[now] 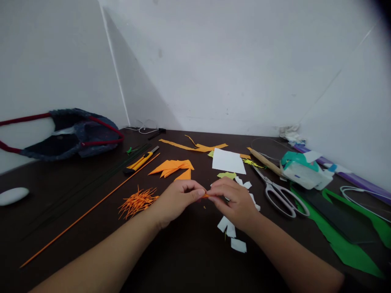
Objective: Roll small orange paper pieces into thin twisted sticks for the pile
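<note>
Over the middle of the dark table, my left hand (180, 198) and my right hand (233, 199) meet fingertip to fingertip. Both pinch a small piece of orange paper (206, 195), most of it hidden by the fingers. Beside my left wrist lies a pile of thin twisted orange paper strands (137, 202). Folded orange paper pieces (172, 167) rest just beyond my left hand. White paper scraps (226, 226) are scattered under and around my right hand, and a white paper sheet (227, 160) lies behind it.
Scissors (282, 197), green paper (348, 248) and a teal-and-white tape dispenser (305, 169) are at right. A yellow utility knife (142, 159), a long orange stick (91, 209) and a dark bag with red handles (82, 132) are at left. Walls stand behind the table.
</note>
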Demonstrator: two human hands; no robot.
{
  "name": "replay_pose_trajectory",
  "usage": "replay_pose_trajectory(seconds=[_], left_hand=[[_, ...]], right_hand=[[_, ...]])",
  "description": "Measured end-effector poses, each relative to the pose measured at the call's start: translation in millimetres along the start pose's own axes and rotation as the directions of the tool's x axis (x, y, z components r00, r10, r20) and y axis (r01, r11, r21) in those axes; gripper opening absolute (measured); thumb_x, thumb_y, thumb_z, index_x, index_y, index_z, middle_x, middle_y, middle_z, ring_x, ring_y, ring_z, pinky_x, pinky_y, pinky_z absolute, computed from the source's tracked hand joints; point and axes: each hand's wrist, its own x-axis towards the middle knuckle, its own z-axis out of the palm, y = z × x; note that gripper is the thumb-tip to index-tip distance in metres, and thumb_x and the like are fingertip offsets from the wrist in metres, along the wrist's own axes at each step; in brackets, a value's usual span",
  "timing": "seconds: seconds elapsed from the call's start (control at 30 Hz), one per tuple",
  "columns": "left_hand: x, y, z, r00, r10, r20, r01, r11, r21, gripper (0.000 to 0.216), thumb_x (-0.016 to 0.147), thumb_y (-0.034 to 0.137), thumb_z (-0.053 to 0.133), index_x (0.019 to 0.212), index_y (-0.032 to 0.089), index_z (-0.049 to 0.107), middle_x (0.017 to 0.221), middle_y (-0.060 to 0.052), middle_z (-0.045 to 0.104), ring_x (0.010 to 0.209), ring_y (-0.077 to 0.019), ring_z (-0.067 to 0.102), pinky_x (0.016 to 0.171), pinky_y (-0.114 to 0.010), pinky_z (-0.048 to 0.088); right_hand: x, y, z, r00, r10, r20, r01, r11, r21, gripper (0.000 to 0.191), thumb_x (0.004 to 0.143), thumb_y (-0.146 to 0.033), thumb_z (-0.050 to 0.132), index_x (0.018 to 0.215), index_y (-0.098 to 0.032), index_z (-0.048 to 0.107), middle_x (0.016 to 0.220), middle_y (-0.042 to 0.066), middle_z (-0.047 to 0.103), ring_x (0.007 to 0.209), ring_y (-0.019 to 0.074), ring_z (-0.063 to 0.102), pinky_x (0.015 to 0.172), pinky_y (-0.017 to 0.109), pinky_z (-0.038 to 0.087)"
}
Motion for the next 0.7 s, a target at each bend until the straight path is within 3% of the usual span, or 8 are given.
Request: replay_pose_trajectory(seconds=[0.13,0.27,0.37,0.47,0.53,0.6,0.67,0.7], left_hand=[[3.0,-6.1,1.0,0.99,-0.051,0.128,0.073,0.982,-0.172,0.022,0.082,0.033,0.05,0.078,0.016,0.064,0.077,-0.004,0.066,0.072,-0.0145,0.055,0.074,-0.031,0.042],[4.0,-8.0,4.0,0.995,-0.075,0.067,0.083,0.988,-0.133,0.014,0.077,0.026,0.056,0.069,0.017,0.061,0.066,0.0,0.063,0.062,-0.0117,0.053,0.066,-0.028,0.041],[3.1,-2.8,4.1,0.999,-0.041,-0.012,0.042,0.998,0.05,0.015,0.076,0.024,0.055,0.065,0.017,0.06,0.061,0.002,0.061,0.06,-0.0113,0.051,0.063,-0.027,0.04],[2.1,0.2,3.6,0.996,0.06,-0.062,-0.039,0.954,0.297,0.017,0.078,0.024,0.053,0.064,0.017,0.06,0.064,0.001,0.061,0.063,-0.0121,0.051,0.061,-0.026,0.038],[1.8,-1.4,3.5,0.981,0.184,-0.065,-0.133,0.876,0.464,0.016,0.079,0.024,0.051,0.068,0.018,0.062,0.067,0.0,0.062,0.064,-0.0128,0.052,0.063,-0.027,0.038],[1.4,-4.3,3.1,0.944,0.33,-0.028,-0.246,0.754,0.609,0.016,0.081,0.022,0.048,0.075,0.019,0.063,0.069,-0.001,0.062,0.067,-0.0137,0.051,0.069,-0.03,0.038],[1.0,-6.0,2.0,0.914,0.405,0.016,-0.307,0.666,0.68,0.017,0.081,0.021,0.047,0.078,0.021,0.063,0.069,-0.001,0.062,0.068,-0.0147,0.05,0.074,-0.033,0.037],[0.9,-6.0,1.2,0.921,0.39,0.017,-0.3,0.679,0.67,0.016,0.081,0.022,0.048,0.078,0.021,0.064,0.07,-0.001,0.062,0.069,-0.0152,0.05,0.075,-0.034,0.037]], right_hand=[[1.3,-3.2,-0.3,1.0,-0.006,-0.004,0.006,1.0,-0.025,0.015,0.075,-0.01,0.054,0.078,-0.02,0.066,0.078,0.004,0.06,0.073,0.0132,0.056,0.064,0.027,0.046],[0.0,-2.0,1.3,1.0,0.012,0.026,-0.011,0.999,-0.049,0.015,0.077,-0.013,0.055,0.079,-0.02,0.067,0.079,0.005,0.061,0.075,0.0134,0.057,0.066,0.026,0.046],[-1.2,0.8,2.4,0.998,0.044,0.038,-0.043,0.998,-0.042,0.012,0.077,-0.017,0.057,0.079,-0.02,0.068,0.078,0.004,0.062,0.074,0.0138,0.057,0.066,0.027,0.046],[-0.8,1.5,3.5,0.982,0.187,0.042,-0.188,0.982,0.022,0.007,0.074,-0.02,0.061,0.076,-0.02,0.068,0.075,0.003,0.062,0.071,0.014,0.058,0.065,0.028,0.046],[0.1,0.5,4.1,0.934,0.351,0.065,-0.355,0.932,0.079,0.004,0.071,-0.02,0.063,0.073,-0.021,0.067,0.073,0.002,0.063,0.069,0.0143,0.059,0.063,0.028,0.046],[1.1,-0.8,4.6,0.855,0.506,0.112,-0.517,0.847,0.125,0.002,0.069,-0.02,0.063,0.07,-0.021,0.065,0.071,0.002,0.064,0.066,0.0146,0.058,0.06,0.028,0.047],[1.7,-1.9,4.6,0.805,0.575,0.147,-0.593,0.79,0.156,0.002,0.069,-0.02,0.063,0.07,-0.021,0.064,0.068,0.001,0.064,0.063,0.0146,0.058,0.058,0.029,0.046],[1.8,-2.2,4.4,0.808,0.57,0.148,-0.589,0.792,0.163,0.002,0.069,-0.019,0.063,0.069,-0.021,0.064,0.068,0.001,0.064,0.062,0.0145,0.058,0.058,0.029,0.046]])
